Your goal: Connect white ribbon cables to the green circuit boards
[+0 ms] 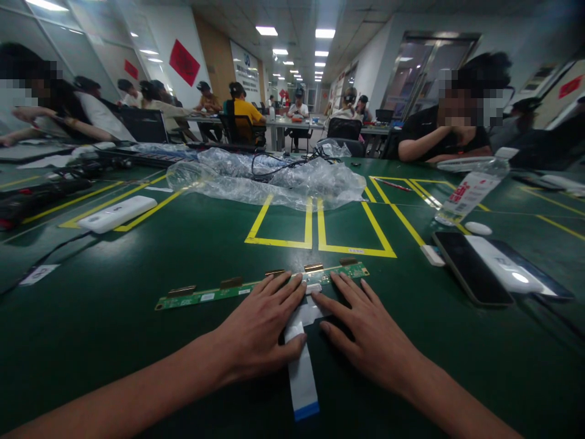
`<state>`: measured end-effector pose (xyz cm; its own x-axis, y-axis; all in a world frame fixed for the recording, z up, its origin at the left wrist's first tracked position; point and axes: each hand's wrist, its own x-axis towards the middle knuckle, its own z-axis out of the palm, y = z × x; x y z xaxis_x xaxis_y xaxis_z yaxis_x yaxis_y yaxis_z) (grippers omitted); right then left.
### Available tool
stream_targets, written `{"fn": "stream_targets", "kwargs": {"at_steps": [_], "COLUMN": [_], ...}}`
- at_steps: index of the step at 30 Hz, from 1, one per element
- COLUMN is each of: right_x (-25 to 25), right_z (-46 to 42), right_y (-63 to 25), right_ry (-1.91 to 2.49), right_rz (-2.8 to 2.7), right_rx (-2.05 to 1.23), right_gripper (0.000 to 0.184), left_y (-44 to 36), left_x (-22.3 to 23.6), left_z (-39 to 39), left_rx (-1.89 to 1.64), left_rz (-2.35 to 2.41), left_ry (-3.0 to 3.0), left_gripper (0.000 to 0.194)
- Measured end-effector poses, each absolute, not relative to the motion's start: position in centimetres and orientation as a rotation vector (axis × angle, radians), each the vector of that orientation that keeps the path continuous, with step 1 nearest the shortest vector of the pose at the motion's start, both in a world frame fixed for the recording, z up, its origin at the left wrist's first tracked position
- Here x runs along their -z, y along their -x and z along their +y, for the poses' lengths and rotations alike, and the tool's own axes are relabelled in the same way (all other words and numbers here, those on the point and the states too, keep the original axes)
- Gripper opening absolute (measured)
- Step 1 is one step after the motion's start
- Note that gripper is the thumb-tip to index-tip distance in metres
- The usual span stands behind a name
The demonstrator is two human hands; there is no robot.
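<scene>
A long, narrow green circuit board (208,297) lies slantwise across the green table in front of me, with several brownish tabs along its far edge. My left hand (260,323) rests palm down, fingers stretched over the middle of the board, and its thumb lies on a white flat ribbon cable (302,378). That cable runs from near the board's white connector (313,288) toward me and ends in a blue strip. My right hand (365,332) is spread, fingertips on the board's right part, with the index finger beside the connector. Contact under the fingers is hidden.
Crumpled clear plastic wrap (274,177) and a black cable lie beyond the board. At right are a bottle (475,186), a phone (473,268) and a white power bank (498,262). Another white device (117,213) sits left. People sit around the tables.
</scene>
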<state>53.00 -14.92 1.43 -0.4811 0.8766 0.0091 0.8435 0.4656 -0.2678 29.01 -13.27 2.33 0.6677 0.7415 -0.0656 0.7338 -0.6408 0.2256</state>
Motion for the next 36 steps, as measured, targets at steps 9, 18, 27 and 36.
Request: {"fn": "stream_targets", "kwargs": {"at_steps": [9, 18, 27, 36], "right_x": [-1.4, -1.6, -1.6, -1.6], "right_z": [-13.8, -13.0, -12.7, -12.8], "right_y": [-53.5, -53.8, -54.1, -54.5], "right_ry": [1.461, 1.443, 1.394, 1.366], "right_rz": [-2.573, -2.615, -2.605, -2.496], "right_rx": [-0.333, -0.300, -0.306, -0.334], "right_gripper": [0.046, 0.046, 0.054, 0.042], "left_y": [-29.0, -28.8, -28.8, -28.5], "left_x": [-2.7, -2.6, -2.7, -2.3], "left_z": [-13.0, -13.0, -12.8, -12.8], "left_rx": [-0.007, -0.028, -0.003, -0.042], "left_rz": [1.150, 1.131, 1.159, 1.131], "left_ry": [-2.649, -2.629, -2.572, -2.593], "left_gripper": [0.077, 0.078, 0.075, 0.075]}}
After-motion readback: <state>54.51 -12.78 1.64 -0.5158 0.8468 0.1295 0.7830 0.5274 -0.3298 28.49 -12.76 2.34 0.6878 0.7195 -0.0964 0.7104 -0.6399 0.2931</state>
